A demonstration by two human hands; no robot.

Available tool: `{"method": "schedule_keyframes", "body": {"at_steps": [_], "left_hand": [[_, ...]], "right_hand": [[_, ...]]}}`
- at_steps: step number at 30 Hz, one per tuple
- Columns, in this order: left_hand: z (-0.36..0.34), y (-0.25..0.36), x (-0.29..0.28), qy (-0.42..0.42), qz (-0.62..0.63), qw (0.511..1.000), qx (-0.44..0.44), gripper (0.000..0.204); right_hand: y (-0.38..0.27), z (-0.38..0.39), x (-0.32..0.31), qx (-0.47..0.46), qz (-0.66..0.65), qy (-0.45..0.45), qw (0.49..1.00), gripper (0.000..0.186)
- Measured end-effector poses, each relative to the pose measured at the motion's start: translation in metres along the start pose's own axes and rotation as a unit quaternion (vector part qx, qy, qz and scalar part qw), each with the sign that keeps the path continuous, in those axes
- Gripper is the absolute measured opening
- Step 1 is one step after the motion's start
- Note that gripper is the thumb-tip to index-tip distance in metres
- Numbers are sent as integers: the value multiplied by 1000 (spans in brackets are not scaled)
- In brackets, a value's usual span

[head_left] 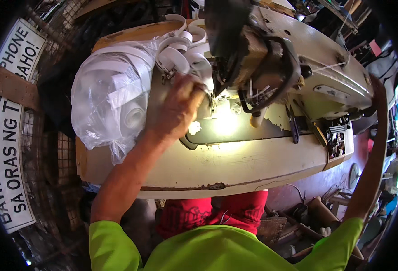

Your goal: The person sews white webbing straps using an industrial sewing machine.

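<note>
"Lime-green shirt cloth [217,250] comes nearest, along the bottom edge, with red shorts [185,216] just above it. Where is the left hand [184,105]?"

"Just above and left of the frame's centre, beside the needle area [213,104] of the sewing machine [343,77]. Its fingers curl downward close to the white strips [171,58], but blur hides whether they grip anything, so nobody can tell."

"And the strips themselves?"

"Coiled in loose loops at the upper centre, on the tabletop [239,165], left of the machine's dark front end. Further left sits a clear plastic bag [95,131] with more white rolls [134,117] inside, its gathered end pointing to the bottom of the frame."

"What about the right hand [378,89]?"

"Far right edge, at the end of the machine, small and shadowed. Whether it is open or closed cannot be told."

"Anything between the two?"

"Below the machine's arm, right of centre, lies a slim dark-handled tool [294,130]; just beside it, a yellow-and-black handle [319,134]. A tray of small parts [342,160] stands at the tabletop's right end. Bright light [226,123] pools near the centre."
</note>
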State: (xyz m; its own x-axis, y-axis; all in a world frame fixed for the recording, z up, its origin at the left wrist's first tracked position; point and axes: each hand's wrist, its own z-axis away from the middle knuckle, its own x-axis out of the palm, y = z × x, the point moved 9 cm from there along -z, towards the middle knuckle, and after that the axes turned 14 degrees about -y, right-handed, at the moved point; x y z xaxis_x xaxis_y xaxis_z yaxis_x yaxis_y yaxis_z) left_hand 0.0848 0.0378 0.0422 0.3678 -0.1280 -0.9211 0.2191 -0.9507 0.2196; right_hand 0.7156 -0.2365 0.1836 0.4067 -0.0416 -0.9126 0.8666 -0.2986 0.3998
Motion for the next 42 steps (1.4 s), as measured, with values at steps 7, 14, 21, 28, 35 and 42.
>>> {"method": "schedule_keyframes", "body": {"at_steps": [7,14,21,28,35,42], "left_hand": [[-2,-28,-20,65,-85,988,-116,29],[2,-34,-10,27,-94,987,-127,30],[10,-30,-13,59,-81,989,-112,30],[15,-17,-14,60,-53,992,-94,34],[19,9,-27,102,-69,992,-15,29],[21,-14,-52,99,-328,923,-175,36]], "right_hand": [[-20,1,13,138,-356,-76,921,41],[-129,86,-50,355,-299,335,820,40],[-269,127,-100,267,-85,313,908,43],[-450,109,-62,144,-356,184,905,32],[-450,101,-42,139,-372,112,911,24],[-452,104,-50,146,-325,124,926,16]]}}
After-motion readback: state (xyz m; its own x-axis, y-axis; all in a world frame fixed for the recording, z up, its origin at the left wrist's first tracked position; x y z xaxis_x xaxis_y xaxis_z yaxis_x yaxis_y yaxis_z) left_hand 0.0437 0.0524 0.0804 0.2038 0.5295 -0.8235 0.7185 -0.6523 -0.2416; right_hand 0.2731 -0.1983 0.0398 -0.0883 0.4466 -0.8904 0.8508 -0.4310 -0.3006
